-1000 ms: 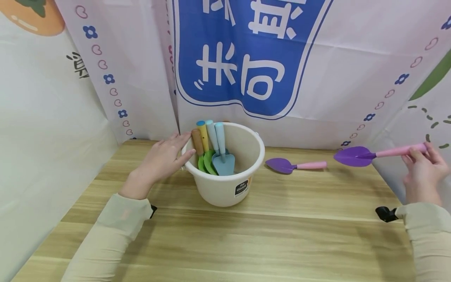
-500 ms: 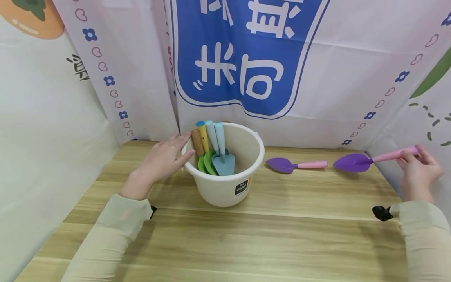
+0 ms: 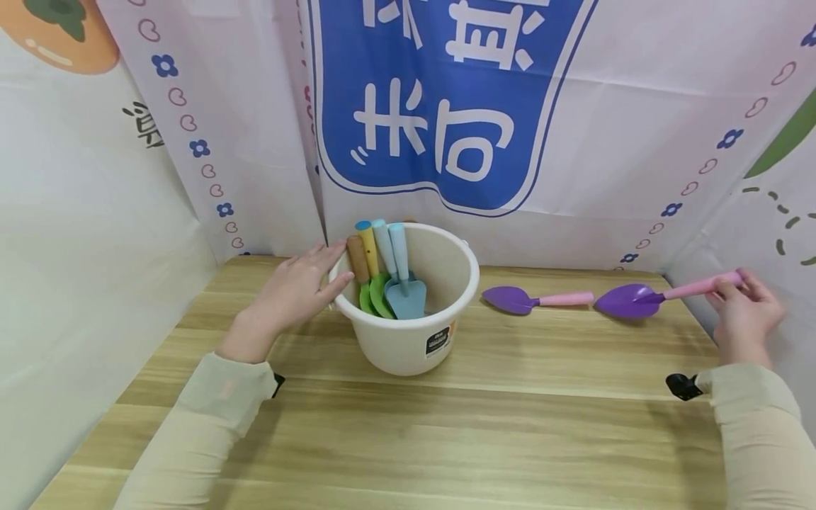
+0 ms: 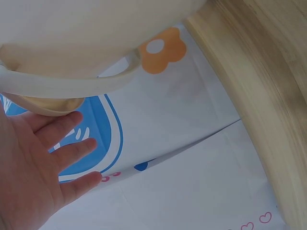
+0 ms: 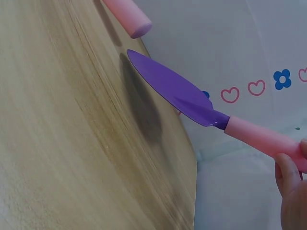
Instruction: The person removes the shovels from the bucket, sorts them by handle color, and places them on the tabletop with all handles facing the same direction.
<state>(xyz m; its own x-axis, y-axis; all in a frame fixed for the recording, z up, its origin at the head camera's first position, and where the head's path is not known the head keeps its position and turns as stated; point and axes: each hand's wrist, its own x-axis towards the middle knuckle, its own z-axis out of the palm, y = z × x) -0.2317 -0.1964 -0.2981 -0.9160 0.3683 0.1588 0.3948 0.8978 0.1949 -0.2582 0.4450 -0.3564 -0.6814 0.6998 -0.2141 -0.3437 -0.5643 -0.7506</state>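
Right hand [image 3: 742, 312] holds purple trowel [image 3: 663, 294] low over table; left hand [image 3: 296, 290] on bucket [image 3: 408, 340].

Right edge of frame: right-hand fingers grasp the trowel's pink handle end, blade pointing left, tip just above the wooden table [image 3: 446, 425], near a second purple trowel [image 3: 535, 299] lying mid-right. Centre: left hand's fingers straight, pressed flat on the white bucket's left rim. Bucket holds blue trowel [image 3: 404, 283], green tools [image 3: 372, 287], handles leaning up-left. Printed banner [image 3: 446, 106] behind.
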